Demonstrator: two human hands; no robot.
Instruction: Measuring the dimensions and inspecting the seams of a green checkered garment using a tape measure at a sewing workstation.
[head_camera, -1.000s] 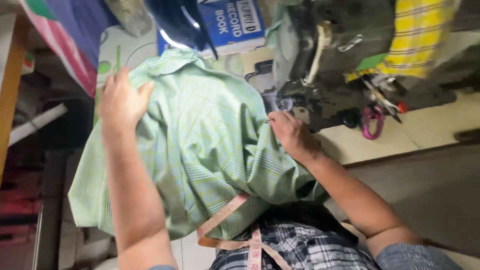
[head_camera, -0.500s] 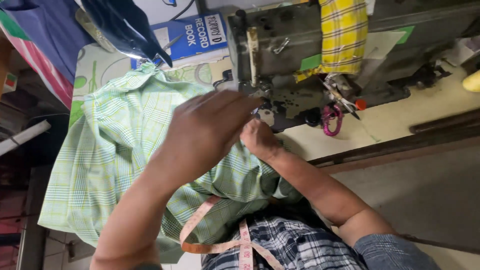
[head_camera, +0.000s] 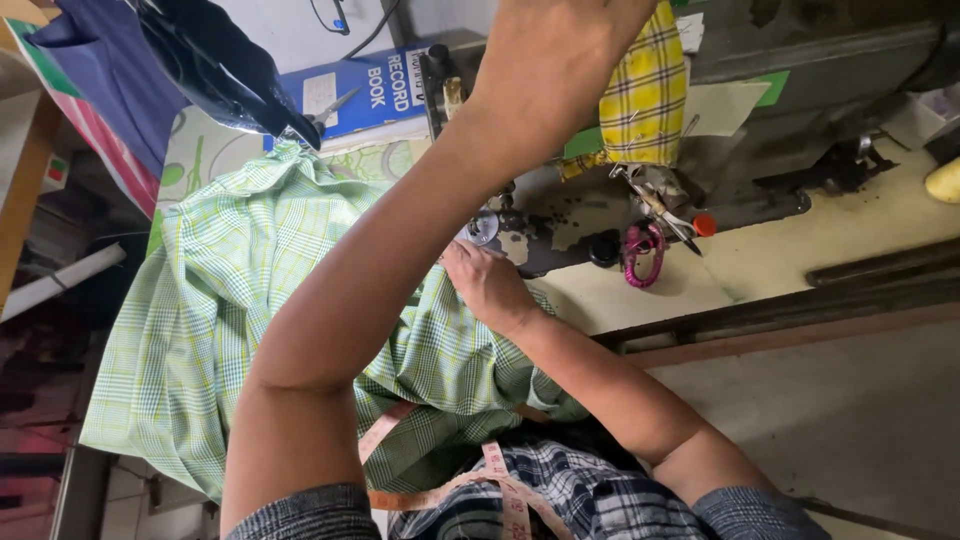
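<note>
L hand (head_camera: 560, 60) raised over sewing machine (head_camera: 760, 110), grip unclear; R hand (head_camera: 485, 285) flat on green plaid cloth (head_camera: 230, 330).

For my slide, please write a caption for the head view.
Right hand presses green plaid fabric beside the sewing machine; left hand reaches above it.

A light green and white check, crossed by yellow lines, is shown by the cloth (head_camera: 240, 330). Yellow with a dark plaid is seen on the rag (head_camera: 645, 95) at one o'clock. A blue cover is carried by the book (head_camera: 365, 95) at twelve. Pink is worn by the scissor handles (head_camera: 643, 255), orange-pink by the measuring tape (head_camera: 470, 480) at six.
</note>
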